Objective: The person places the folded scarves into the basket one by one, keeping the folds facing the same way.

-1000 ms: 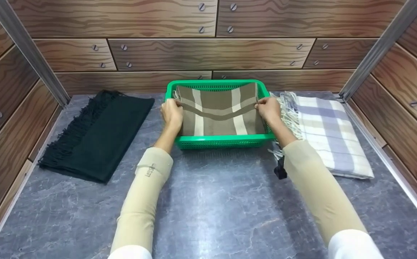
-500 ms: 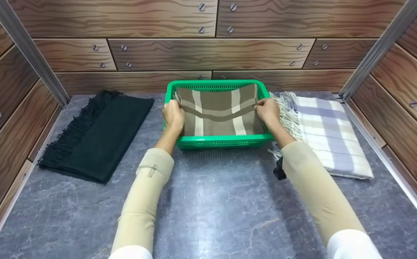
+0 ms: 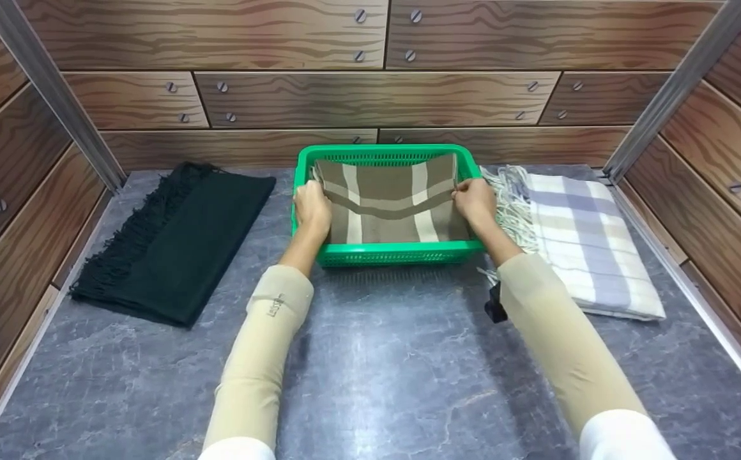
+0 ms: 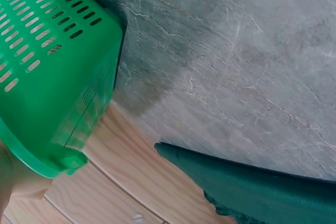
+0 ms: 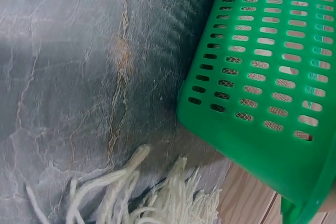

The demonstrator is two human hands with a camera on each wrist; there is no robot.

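A folded brown scarf point(image 3: 386, 223) with cream stripes lies in the green plastic basket point(image 3: 402, 248), its upper layer sagging in the middle. At the scarf's left edge my left hand point(image 3: 313, 207) pinches the cloth with curled fingers. My right hand point(image 3: 476, 201) pinches the opposite edge between thumb and fingers, just inside the basket's right rim. Both wrist views show mostly the outside of the perforated basket; only a bit of my left hand point(image 4: 23, 182) appears behind its rim. The fingertips are hidden there.
To the left lies a folded dark green fringed scarf point(image 3: 182, 249). A white and lavender checked scarf point(image 3: 594, 243) lies on the right, its cream fringe point(image 3: 514, 207) close to the basket. Wood-patterned panels point(image 3: 370, 99) wall in the grey marbled table point(image 3: 370, 377).
My left hand has shifted slightly right and toward me along the scarf's edge. My right hand has barely moved, and the scarf keeps nearly the same shape in the basket.
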